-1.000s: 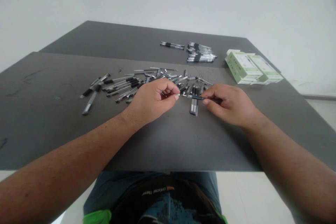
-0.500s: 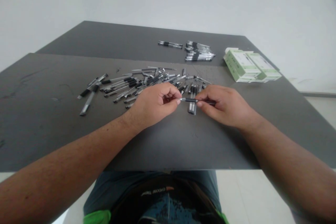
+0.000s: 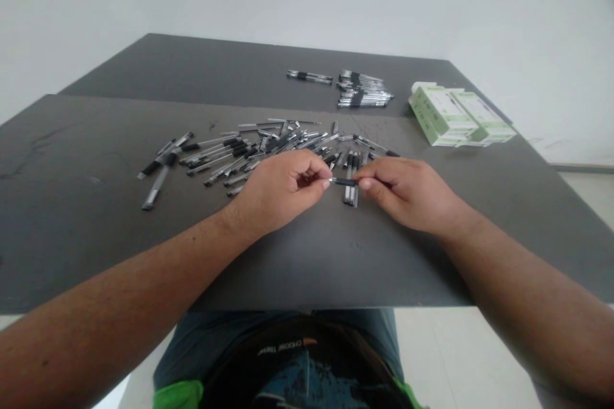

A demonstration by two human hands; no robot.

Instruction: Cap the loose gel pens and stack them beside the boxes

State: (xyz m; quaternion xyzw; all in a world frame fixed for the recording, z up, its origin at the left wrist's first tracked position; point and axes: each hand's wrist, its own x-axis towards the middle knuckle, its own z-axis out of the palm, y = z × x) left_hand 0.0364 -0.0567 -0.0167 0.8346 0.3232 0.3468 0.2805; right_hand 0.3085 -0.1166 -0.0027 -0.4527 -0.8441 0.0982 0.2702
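My left hand [image 3: 283, 188] and my right hand [image 3: 407, 192] meet over the middle of a dark grey table [image 3: 96, 230]. Both are closed in a pinch on one black and silver pen [image 3: 344, 181], held level between them just above the tabletop. The left fingertips grip its tip end and the right fingers hold its barrel. Right behind the hands lies a loose scatter of several pens and pen parts [image 3: 249, 150].
A neat group of pens [image 3: 359, 89] lies at the far side of the table. Green and white boxes [image 3: 453, 116] sit at the far right. The table's near edge runs just above my lap.
Both hands have drawn closer together along the pen, so less of it shows between them. The view has shifted slightly.
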